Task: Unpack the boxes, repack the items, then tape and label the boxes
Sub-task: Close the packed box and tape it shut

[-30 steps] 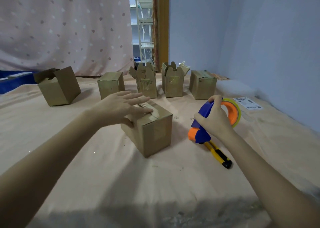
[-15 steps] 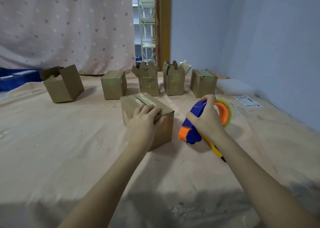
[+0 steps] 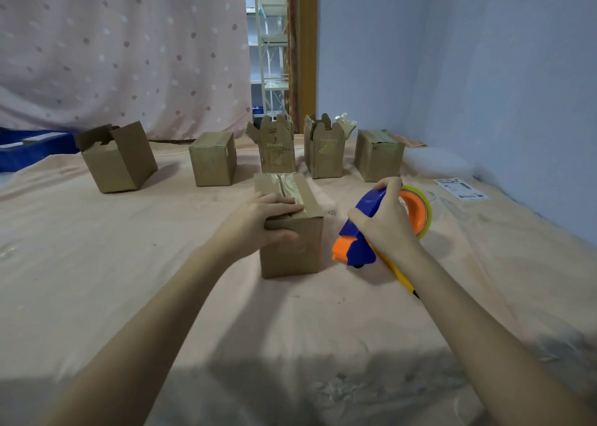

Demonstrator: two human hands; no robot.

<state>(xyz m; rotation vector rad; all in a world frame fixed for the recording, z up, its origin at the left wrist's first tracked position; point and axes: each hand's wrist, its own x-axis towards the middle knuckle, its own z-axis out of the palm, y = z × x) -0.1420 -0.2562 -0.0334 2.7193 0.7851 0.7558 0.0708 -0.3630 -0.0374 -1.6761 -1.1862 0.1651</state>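
Both forearms reach in from the bottom edge over the peach cloth-covered surface [image 3: 129, 264].

Left hand [image 3: 258, 222]: palm down on the near top edge of the closed brown cardboard box [image 3: 290, 228]. Fingers lie across the taped top, thumb pressed on the near face. Grip is curled round that top edge, holding the box.

Right hand [image 3: 386, 222]: wrapped over the blue-and-orange tape dispenser [image 3: 358, 244], fingers curled round its blue body, holding it. The orange nose points near-left, the yellow-green tape roll [image 3: 424, 212] is at the far-right end, so its long axis runs diagonally. Dispenser sits just right of the box, not touching it. A yellow utility knife [image 3: 399, 273] lies under the wrist, mostly hidden.

Box sits mid-surface, long axis running away from the camera, with a clear tape strip along the top seam.

Farther back is a row of five brown cardboard boxes: open-flapped tilted one [image 3: 118, 157] at far left, closed one [image 3: 213, 159], two with flaps up [image 3: 277, 149] [image 3: 324, 151], closed one [image 3: 378, 154] at right. White shipping label [image 3: 460, 189] lies flat near the blue wall [image 3: 484, 86]. Pink dotted curtain [image 3: 113, 47] hangs behind.
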